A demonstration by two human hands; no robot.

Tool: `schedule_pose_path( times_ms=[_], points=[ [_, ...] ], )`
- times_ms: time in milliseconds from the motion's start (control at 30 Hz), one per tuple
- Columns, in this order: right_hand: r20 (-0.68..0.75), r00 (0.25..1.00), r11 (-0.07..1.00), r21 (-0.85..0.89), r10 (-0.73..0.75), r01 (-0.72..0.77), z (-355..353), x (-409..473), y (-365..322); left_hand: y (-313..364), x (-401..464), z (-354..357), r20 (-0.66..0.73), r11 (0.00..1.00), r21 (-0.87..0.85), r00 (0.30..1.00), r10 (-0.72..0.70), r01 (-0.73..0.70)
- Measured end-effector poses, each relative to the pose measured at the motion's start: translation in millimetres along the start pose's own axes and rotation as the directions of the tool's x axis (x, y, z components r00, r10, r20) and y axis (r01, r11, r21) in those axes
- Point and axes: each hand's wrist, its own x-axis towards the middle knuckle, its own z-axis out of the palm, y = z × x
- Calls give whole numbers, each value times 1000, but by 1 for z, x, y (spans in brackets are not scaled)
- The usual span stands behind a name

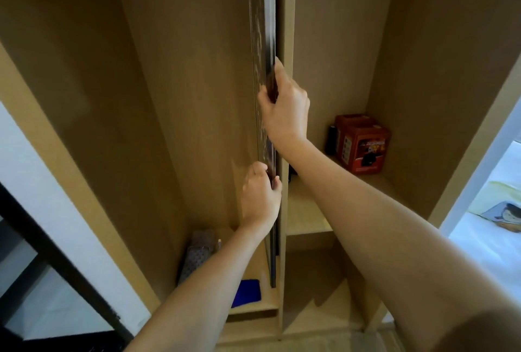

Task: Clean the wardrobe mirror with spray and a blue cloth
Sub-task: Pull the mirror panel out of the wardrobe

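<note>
Below, the wardrobe (158, 126) holds a blue cloth (248, 292) and red boxes (363, 145).

The mirror door (263, 41) is seen edge-on, as a thin, dark, upright panel with pale spatter along its glass face. Its edge is gripped in two places: by the right hand (284, 103) higher up, with fingers curled round the edge, and by the left hand (260, 196) just below, its fingertips hooked on the same edge. The blue cloth (248, 294) is seen well below both hands, lying flat on the wardrobe floor, partly hidden behind the left forearm and close to the foot of the mirror door.
</note>
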Motion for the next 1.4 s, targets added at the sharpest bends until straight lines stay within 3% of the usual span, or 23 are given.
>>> schedule_pose_path(
  times_ms=[767,1400],
  points=[
    [43,993,982,160,-110,102,-82,-49,-20,52,-93,-14,-184,998,-1,981,-59,60],
    [-29,986,970,178,-163,165,-109,-79,-40,56,-136,-30,-203,999,1,979,-36,36]
  ],
)
